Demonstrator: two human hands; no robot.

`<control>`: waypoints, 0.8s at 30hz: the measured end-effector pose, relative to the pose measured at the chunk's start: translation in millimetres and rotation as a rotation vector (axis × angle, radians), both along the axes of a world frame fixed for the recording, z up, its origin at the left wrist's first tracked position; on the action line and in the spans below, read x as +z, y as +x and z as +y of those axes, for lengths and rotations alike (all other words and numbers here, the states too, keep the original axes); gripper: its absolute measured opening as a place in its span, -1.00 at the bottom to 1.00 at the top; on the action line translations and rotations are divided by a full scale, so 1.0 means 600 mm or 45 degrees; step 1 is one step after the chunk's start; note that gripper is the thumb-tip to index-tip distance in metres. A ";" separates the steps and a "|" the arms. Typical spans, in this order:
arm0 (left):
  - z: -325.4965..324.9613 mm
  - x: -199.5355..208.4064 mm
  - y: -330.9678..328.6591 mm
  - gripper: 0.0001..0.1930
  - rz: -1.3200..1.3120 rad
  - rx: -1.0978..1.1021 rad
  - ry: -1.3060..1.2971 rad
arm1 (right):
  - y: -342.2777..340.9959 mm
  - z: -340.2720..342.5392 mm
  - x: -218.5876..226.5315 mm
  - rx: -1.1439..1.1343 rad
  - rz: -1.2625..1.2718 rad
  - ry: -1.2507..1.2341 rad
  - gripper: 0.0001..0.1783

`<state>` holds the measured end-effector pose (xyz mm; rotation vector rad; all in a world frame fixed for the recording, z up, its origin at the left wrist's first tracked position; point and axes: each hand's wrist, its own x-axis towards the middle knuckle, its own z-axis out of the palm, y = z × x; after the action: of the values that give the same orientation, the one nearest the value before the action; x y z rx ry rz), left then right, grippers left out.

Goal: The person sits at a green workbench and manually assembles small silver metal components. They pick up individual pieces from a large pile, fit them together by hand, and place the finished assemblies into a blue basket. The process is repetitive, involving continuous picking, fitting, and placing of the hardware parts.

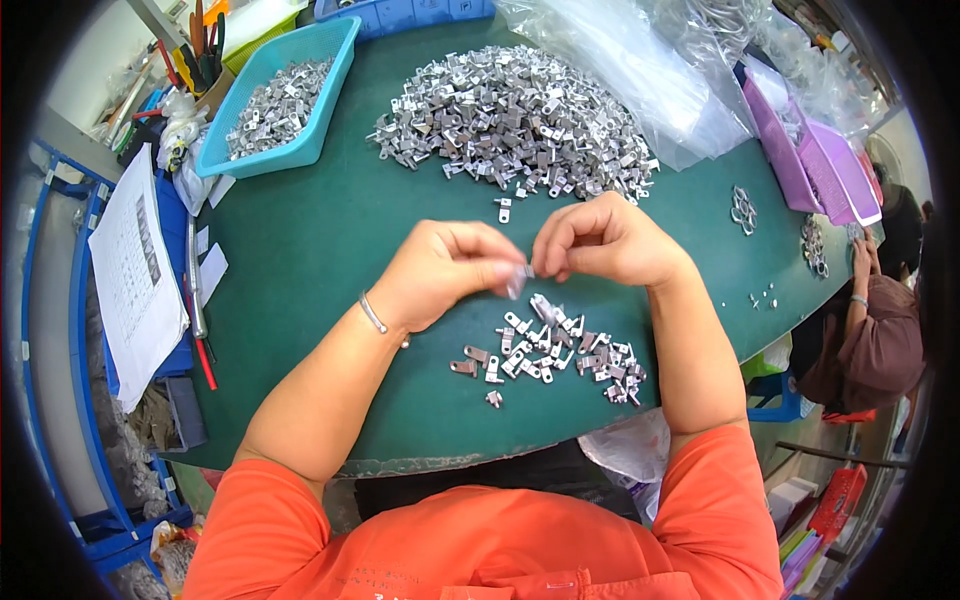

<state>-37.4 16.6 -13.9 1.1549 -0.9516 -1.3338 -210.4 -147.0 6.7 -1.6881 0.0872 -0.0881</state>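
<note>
Slanting bodyward, perhaps — blurred piece [517, 282] pinched between left hand [450, 270] and right hand [612, 242].

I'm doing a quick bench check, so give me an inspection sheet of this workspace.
Surface: green tabletop, its near edge looks worn and pale.
Job's things: a large pile of small metal brackets at the far side, a smaller loose group nearer the person, and a lone bracket just short of the pile.
Clutter: turquoise basket holding metal parts, purple baskets, clear plastic bags, papers.
Hands: left hand and right hand meet at a small, blurred, partly clear item; exact grip unclear.
Cables: nothing seen.
Surroundings: a co-worker at the right, blue shelving at the left.
</note>
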 end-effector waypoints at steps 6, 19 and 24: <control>-0.031 -0.019 -0.027 -0.62 -1.531 0.486 -0.533 | 0.051 0.025 -0.047 -0.708 -0.263 -1.056 -0.75; -0.017 -0.022 -0.014 -0.79 -0.831 0.403 -0.193 | 0.025 0.019 0.002 -0.617 0.329 0.241 -0.82; -0.018 -0.011 -0.020 -0.73 -0.800 0.361 -0.077 | 0.012 0.005 -0.002 -0.526 0.340 0.388 -0.81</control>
<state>-49.5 5.7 -20.8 1.6358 -1.2008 -0.7122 -203.0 -144.2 5.4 -1.3483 0.6203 -0.1504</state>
